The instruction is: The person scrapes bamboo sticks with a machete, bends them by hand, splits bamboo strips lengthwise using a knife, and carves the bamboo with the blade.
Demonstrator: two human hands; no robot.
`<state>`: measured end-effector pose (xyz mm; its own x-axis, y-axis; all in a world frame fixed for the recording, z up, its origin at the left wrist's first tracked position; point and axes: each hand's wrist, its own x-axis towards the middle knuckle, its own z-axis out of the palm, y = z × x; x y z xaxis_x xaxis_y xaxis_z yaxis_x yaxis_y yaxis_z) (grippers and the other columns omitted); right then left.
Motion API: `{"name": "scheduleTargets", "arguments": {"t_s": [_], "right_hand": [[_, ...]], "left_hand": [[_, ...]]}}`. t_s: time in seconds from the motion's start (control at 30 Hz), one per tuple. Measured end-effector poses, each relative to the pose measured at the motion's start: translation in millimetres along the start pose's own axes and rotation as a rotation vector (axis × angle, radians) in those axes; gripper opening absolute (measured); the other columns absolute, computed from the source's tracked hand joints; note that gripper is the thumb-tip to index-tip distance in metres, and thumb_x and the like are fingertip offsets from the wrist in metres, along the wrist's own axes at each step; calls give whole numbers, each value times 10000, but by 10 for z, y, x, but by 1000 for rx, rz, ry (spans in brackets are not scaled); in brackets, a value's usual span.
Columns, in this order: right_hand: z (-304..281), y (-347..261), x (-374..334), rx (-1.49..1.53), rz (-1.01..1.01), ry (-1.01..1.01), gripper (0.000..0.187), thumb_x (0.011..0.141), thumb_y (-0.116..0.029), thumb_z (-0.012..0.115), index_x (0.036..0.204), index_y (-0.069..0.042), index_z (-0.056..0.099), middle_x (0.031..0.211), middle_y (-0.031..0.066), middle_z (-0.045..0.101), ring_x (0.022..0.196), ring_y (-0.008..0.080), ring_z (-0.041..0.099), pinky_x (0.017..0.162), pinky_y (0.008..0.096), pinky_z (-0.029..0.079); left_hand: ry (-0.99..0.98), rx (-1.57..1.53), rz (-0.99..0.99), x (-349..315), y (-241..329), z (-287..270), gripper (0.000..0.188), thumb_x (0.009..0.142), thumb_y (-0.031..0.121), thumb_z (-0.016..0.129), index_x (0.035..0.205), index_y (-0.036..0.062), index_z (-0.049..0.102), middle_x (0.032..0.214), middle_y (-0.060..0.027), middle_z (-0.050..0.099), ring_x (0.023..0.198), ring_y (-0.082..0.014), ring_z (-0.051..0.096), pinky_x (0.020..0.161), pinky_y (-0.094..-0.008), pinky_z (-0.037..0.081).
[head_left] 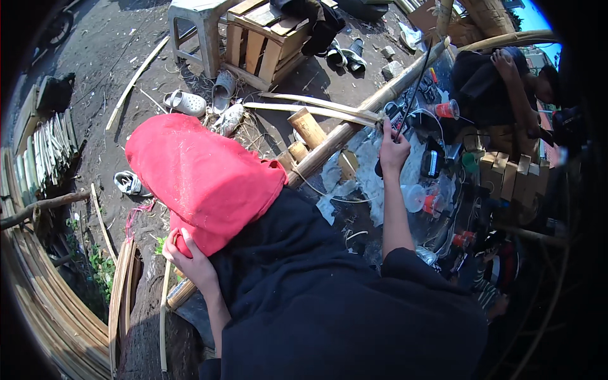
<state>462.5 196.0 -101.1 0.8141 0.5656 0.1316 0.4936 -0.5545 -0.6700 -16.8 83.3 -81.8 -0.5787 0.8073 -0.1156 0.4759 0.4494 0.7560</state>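
A red cloth (202, 171) lies draped over my lap and legs, dusted with pale specks. At its near left edge, my left hand (193, 256) is closed on a fold of it. My right hand (394, 152), out to the right, grips a knife with a long thin dark blade (415, 85) pointing up and away. Part of its dark handle shows below the fist. Two pale bamboo strips (310, 109) reach from the left to my right fingertips; whether the fingers pinch them I cannot tell.
A bamboo pole (399, 82) runs diagonally beside my right hand. Plastic cups (447, 109) and litter lie beyond it. Another person (500, 82) sits at the far right. A wooden crate (263, 47), a plastic stool (202, 31) and clogs (185, 102) stand ahead. Bamboo strips (50, 291) are stacked left.
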Motion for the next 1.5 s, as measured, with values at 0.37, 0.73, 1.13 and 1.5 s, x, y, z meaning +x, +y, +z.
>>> {"name": "scheduleTargets", "arguments": {"t_s": [0.37, 0.73, 1.13, 1.5], "right_hand": [[200, -178, 553, -37, 192, -203, 541, 738, -478, 794, 662, 50, 698, 586, 133, 649, 456, 214, 627, 444, 340, 494], [136, -809, 826, -169, -211, -263, 529, 733, -491, 778, 828, 29, 758, 740, 178, 725, 732, 282, 729, 721, 397, 547], [56, -2741, 705, -237, -748, -314, 491, 798, -495, 742, 798, -4, 741, 671, 150, 687, 687, 305, 708, 684, 406, 531], [-1423, -3589, 389, 267, -796, -206, 382, 899, -381, 736, 923, 0, 750, 569, -46, 502, 501, 27, 461, 471, 231, 334]], "left_hand": [[1, 19, 46, 23, -33, -38, 374, 1016, 335, 563, 1224, 24, 570, 1269, -181, 482, 1237, -316, 460, 1095, -436, 327], [-54, -12, 73, 26, -155, -108, 385, 1018, 277, 574, 1272, -1, 491, 1277, -199, 453, 1207, -336, 467, 1084, -449, 337], [176, -53, 17, 77, 271, -453, 353, 971, 181, 632, 1262, 16, 517, 1292, -160, 439, 1149, -275, 502, 964, -420, 436], [-909, -1273, -267, 743, 1547, 725, 565, 1006, 344, 591, 1331, -103, 473, 1257, -189, 580, 1124, -238, 617, 971, -356, 509]]}}
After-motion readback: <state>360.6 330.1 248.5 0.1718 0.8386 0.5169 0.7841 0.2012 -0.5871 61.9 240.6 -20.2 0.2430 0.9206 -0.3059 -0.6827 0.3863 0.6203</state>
